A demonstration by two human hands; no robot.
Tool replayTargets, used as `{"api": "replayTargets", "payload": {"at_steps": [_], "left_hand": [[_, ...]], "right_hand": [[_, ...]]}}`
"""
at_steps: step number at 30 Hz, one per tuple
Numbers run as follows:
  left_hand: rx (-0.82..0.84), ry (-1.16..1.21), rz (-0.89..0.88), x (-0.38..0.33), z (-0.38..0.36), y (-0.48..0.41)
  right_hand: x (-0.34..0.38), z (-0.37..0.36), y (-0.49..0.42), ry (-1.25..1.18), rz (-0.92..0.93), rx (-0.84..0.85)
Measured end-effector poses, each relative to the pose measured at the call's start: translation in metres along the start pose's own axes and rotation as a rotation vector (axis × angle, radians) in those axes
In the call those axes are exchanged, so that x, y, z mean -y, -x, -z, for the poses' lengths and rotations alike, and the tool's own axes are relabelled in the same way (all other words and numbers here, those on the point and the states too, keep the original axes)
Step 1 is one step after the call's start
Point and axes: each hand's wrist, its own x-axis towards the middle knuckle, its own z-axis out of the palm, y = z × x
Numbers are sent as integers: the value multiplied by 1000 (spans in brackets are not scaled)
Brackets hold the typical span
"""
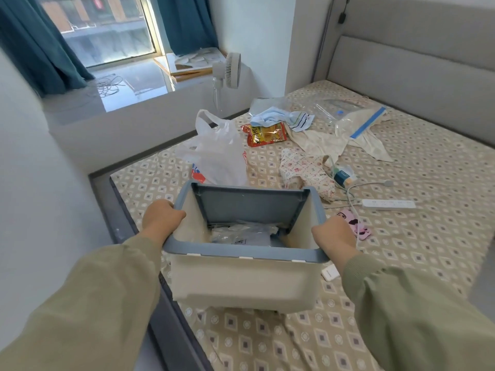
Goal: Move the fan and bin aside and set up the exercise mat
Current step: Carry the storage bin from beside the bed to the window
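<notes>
I hold a cream bin [241,279] with a blue-grey rim over the near part of the bed. My left hand [160,219] grips the rim's left side and my right hand [333,236] grips its right side. Crumpled plastic and paper lie at the bottom of the bin. A white standing fan [227,72] stands on the floor beyond the bed's far side, below the window ledge. No exercise mat is in view.
The bed [428,183] carries a white plastic bag [219,153], a snack packet [265,134], clothes, a zip bag [359,119], a power strip [388,204] with cable and a pink phone [353,223]. A narrow strip of floor runs along the left wall.
</notes>
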Motion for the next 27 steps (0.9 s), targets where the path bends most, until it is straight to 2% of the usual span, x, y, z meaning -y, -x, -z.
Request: {"api": "replayTargets", "payload": {"at_steps": [8, 14, 19, 27], "left_hand": [[-42, 5, 38, -4, 39, -7], [-3, 6, 31, 7, 75, -77], [39, -14, 27, 20, 105, -147], [35, -39, 6, 22, 132, -185]], "right_hand": [[45, 27, -5, -31, 131, 5], [114, 5, -20, 42, 121, 41], [173, -22, -34, 6, 94, 83], [204, -31, -25, -124, 94, 67]]}}
